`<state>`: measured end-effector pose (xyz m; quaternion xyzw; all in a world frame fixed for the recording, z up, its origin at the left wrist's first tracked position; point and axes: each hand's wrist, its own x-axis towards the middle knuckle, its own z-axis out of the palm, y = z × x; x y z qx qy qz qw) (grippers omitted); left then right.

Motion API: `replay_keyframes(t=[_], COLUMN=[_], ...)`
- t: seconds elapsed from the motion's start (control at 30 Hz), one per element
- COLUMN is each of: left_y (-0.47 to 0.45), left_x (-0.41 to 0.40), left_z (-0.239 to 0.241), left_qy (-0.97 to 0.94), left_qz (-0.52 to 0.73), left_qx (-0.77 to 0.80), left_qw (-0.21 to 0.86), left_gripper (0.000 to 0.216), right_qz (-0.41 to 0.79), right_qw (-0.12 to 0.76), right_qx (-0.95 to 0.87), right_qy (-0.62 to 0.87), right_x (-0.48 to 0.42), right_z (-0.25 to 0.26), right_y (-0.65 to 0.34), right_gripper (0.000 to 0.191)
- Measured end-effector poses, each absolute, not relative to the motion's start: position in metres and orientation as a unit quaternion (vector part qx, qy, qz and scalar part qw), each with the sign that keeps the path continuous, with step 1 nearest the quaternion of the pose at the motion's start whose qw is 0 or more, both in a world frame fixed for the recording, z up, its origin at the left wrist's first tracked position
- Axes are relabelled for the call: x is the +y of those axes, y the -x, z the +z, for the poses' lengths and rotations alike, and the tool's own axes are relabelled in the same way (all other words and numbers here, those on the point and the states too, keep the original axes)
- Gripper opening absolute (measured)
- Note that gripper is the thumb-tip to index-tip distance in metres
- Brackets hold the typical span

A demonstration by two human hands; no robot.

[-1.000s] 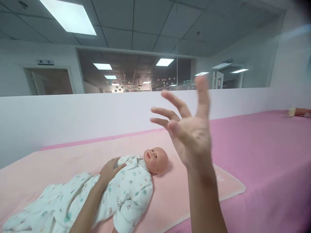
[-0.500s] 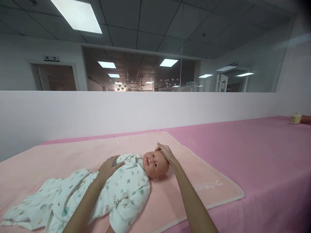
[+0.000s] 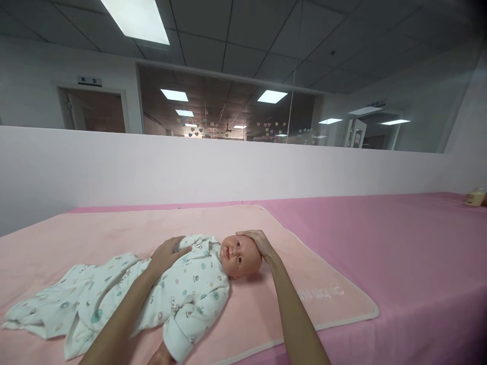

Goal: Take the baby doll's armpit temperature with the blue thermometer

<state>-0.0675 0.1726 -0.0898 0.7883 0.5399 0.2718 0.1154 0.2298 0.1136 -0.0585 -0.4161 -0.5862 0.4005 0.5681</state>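
A baby doll (image 3: 238, 254) in a white printed romper (image 3: 182, 294) lies on its back on a light pink blanket (image 3: 312, 284). My left hand (image 3: 167, 253) rests flat on the doll's chest, fingers spread. Around the top of the doll's head curves my right hand (image 3: 257, 242), fingers cupped against it. The romper's legs trail off to the left.
The blanket lies on a long table covered in darker pink cloth (image 3: 411, 253). A low white partition wall (image 3: 190, 167) runs along the far edge. A small pale bottle (image 3: 475, 196) stands at the far right.
My right hand came down from the air, open, onto the top of the doll's head. The left hand stayed on the chest. The view tilted slightly.
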Motion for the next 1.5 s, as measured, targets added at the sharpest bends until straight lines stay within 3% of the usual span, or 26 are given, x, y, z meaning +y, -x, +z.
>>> replay_keyframes(t=[0.2, 1.1, 1.3, 1.5], left_y=[0.066, 0.062, 0.061, 0.061], left_x=[0.170, 0.165, 0.162, 0.163], left_z=[-0.089, -0.089, -0.087, -0.087], left_qy=[-0.790, -0.794, -0.793, -0.795], left_qz=[0.273, 0.287, 0.287, 0.289], left_qx=[0.536, 0.528, 0.530, 0.527], left_qw=[0.115, 0.089, 0.090, 0.085], left_gripper=[0.062, 0.059, 0.059, 0.057], right_qz=[0.412, 0.367, 0.376, 0.372], right_qw=[0.570, 0.570, 0.595, 0.563], right_qx=[-0.582, -0.595, -0.560, -0.593], right_qy=[0.409, 0.432, 0.436, 0.438], right_x=[0.117, 0.119, 0.117, 0.116], right_z=[-0.064, -0.068, -0.068, -0.067], right_y=[-0.234, -0.238, -0.238, -0.237], right_gripper=[0.030, 0.025, 0.032, 0.026])
